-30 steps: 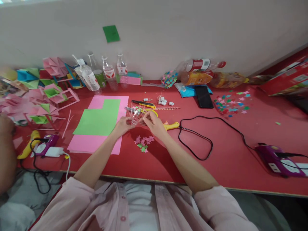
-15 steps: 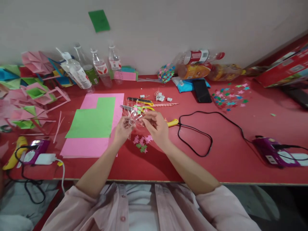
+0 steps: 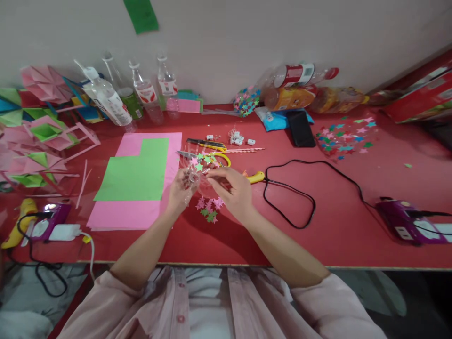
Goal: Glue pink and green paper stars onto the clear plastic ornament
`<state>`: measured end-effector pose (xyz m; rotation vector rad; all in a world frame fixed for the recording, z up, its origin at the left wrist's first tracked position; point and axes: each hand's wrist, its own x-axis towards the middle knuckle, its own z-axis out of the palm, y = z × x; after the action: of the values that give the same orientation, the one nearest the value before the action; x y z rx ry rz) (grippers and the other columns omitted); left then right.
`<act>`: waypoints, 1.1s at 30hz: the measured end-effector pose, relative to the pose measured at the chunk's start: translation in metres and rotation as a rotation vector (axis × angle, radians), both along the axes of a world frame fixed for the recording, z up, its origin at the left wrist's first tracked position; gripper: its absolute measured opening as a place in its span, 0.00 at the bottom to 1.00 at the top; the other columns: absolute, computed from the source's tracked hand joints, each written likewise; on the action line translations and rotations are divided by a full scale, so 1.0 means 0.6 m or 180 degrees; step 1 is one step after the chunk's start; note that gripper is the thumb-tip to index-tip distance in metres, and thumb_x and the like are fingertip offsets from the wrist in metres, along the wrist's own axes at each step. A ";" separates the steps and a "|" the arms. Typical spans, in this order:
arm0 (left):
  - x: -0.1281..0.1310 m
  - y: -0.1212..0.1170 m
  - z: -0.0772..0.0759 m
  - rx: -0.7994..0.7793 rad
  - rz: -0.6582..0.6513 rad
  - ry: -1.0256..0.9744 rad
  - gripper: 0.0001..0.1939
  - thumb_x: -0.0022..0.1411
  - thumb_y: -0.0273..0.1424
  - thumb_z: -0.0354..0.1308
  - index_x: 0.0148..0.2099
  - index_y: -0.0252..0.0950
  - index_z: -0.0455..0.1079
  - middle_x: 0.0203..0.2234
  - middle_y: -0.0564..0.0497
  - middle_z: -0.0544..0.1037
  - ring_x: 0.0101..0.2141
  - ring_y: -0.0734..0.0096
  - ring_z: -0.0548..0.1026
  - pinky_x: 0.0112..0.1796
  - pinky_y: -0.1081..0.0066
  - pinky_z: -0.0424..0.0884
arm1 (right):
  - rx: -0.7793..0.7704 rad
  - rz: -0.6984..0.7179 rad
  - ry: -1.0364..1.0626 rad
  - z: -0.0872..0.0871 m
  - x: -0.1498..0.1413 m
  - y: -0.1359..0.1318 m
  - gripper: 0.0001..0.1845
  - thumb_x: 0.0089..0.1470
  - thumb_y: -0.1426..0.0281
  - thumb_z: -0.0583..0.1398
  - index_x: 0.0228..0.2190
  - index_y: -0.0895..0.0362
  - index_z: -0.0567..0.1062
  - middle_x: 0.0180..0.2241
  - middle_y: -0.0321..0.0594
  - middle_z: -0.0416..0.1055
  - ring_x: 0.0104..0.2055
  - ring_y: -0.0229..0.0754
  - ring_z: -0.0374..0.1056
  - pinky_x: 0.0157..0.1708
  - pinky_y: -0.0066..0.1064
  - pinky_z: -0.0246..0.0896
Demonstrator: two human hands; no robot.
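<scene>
a small pile of pink and green paper stars (image 3: 210, 208) lies on the red desk (image 3: 339, 221), nearest the person. just beyond it, the left hand (image 3: 179, 188) grasps a clear plastic piece (image 3: 194, 177), which sits between the two hands with pink and green stars showing at its far side. the right hand (image 3: 231, 188) has thumb and forefinger drawn together at the piece; whether they grip it or something small, i cannot tell. to the left lie pink sheets (image 3: 123, 215) with a green sheet (image 3: 136, 176) on top; to the right, a yellow handle (image 3: 256, 177) with a black cord (image 3: 314, 210). past the hands are yellow-handled scissors (image 3: 226, 157), then a utility knife (image 3: 207, 144). farther back, a black phone (image 3: 301, 131) rests partly on a blue packet (image 3: 273, 119), and clear bottles (image 3: 144, 89) stand near the wall (image 3: 219, 42).
</scene>
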<state>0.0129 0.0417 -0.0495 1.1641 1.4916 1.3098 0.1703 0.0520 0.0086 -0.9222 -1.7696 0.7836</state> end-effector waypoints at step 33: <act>0.006 0.000 0.005 0.0114 0.0305 -0.0473 0.14 0.50 0.29 0.62 0.37 0.41 0.59 0.32 0.54 0.73 0.36 0.73 0.74 0.43 0.68 0.72 | 0.1742 -0.0537 -0.0619 0.007 0.013 -0.001 0.02 0.53 0.71 0.61 0.31 0.51 0.72 0.34 0.37 0.67 0.39 0.41 0.64 0.39 0.38 0.60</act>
<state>0.0167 0.0415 -0.0467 1.0050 1.4355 1.4605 0.1782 0.0514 0.0128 -0.7749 -1.9043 0.0846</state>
